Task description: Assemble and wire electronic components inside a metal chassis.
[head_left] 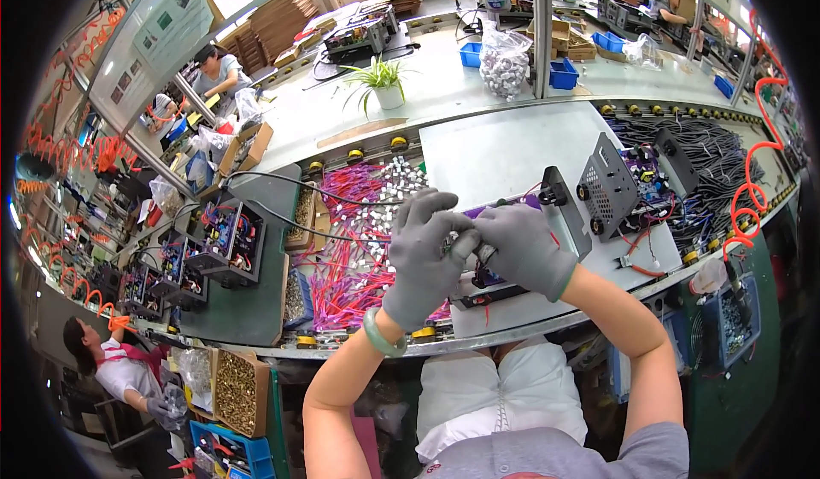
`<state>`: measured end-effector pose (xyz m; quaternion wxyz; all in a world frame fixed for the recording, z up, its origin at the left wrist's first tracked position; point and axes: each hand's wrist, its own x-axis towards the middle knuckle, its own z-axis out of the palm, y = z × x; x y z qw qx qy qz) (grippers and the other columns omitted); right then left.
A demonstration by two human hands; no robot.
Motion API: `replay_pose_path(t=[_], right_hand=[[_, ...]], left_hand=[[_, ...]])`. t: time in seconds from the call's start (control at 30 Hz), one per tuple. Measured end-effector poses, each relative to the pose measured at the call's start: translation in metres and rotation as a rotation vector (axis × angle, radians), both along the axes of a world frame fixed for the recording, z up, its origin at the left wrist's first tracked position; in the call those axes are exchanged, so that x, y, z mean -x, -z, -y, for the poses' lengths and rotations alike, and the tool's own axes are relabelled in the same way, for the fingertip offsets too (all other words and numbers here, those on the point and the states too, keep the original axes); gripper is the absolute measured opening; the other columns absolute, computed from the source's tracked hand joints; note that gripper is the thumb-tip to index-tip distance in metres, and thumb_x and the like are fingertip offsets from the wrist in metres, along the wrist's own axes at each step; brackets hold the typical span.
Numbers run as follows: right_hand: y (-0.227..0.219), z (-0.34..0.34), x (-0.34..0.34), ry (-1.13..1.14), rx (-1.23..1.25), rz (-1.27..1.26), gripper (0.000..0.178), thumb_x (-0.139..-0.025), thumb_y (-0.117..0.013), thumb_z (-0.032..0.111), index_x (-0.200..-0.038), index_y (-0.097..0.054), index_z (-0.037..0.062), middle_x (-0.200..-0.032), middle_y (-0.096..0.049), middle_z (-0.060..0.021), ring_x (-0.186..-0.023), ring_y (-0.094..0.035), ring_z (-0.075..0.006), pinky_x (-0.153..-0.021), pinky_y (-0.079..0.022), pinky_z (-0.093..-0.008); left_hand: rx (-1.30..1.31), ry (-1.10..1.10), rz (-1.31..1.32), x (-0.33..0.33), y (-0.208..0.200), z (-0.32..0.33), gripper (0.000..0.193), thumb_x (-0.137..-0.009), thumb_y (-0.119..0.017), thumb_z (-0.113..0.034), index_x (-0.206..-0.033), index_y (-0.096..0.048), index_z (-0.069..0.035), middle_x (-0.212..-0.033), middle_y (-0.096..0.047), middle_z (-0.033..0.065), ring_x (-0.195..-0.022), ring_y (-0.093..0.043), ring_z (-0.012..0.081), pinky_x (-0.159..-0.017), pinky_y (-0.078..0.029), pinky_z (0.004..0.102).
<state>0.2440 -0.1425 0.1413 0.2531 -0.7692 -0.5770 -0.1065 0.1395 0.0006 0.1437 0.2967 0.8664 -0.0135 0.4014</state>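
Both my hands wear grey gloves and meet over a partly built device with a black metal housing (574,227). My left hand (425,257) is closed, thumb and fingers pinched at a small dark part between the hands. My right hand (528,244) is closed too, its fingertips touching the same spot; the gloves hide most of what they hold. Two black cables (329,199) run from the left and pass out of sight at my left hand. Under my right hand shows a bit of purple board (531,199).
Pink and purple wires with white connectors (350,265) lie left of the device. A second open chassis (608,189) and grey cables (726,172) lie right. Finished-looking units (226,244) stand on a green mat. A potted plant (389,95) stands beyond. A co-worker (128,364) is at lower left.
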Motion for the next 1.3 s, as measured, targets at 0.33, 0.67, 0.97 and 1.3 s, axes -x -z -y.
replay_pose_path(t=[0.33, 0.67, 0.97, 1.3], right_hand=[[-0.001, -0.017, -0.032, -0.029, 0.046, -0.761, 0.023, -0.090, -0.060, 0.019, -0.100, -0.072, 0.0021, -0.081, -0.071, -0.0158, -0.072, -0.067, -0.0245, -0.071, -0.053, -0.0357], [0.003, -0.035, -0.030, 0.072, 0.276, -0.915, 0.027, -0.090, -0.060, 0.023, -0.094, -0.071, -0.0006, -0.078, -0.069, -0.0146, -0.073, -0.065, -0.0240, -0.074, -0.052, -0.0345], [-0.003, -0.037, -0.036, 0.086, 0.337, -1.280, 0.025, -0.093, -0.060, 0.021, -0.082, -0.068, 0.0008, -0.069, -0.060, -0.0022, -0.062, -0.053, -0.0091, -0.057, -0.043, -0.0256], [-0.013, -0.035, -0.016, 0.169, 0.250, -1.235, 0.024, -0.096, -0.056, 0.017, -0.085, -0.066, -0.0030, -0.069, -0.058, -0.0014, -0.062, -0.049, -0.0089, -0.058, -0.043, -0.0260]], left_hand=[[0.499, 0.027, -0.135, 0.004, 0.022, -0.011, 0.029, -0.090, -0.065, -0.020, -0.108, -0.061, 0.003, -0.105, -0.060, 0.0109, -0.098, -0.059, 0.0181, -0.087, -0.049, 0.0331], [0.994, 0.189, -0.390, 0.025, 0.057, 0.003, 0.062, -0.090, -0.058, -0.017, -0.145, -0.036, 0.000, -0.117, -0.057, 0.0114, -0.098, -0.058, 0.0147, -0.085, -0.052, 0.0306], [0.852, 0.210, -0.323, 0.021, 0.062, -0.002, 0.055, -0.092, -0.062, -0.019, -0.138, -0.041, 0.001, -0.113, -0.051, 0.0109, -0.093, -0.055, 0.0134, -0.080, -0.051, 0.0304], [0.841, 0.143, -0.238, 0.019, 0.069, 0.001, 0.062, -0.090, -0.061, -0.020, -0.143, -0.039, 0.004, -0.118, -0.053, 0.0201, -0.105, -0.057, 0.0247, -0.095, -0.047, 0.0362]])
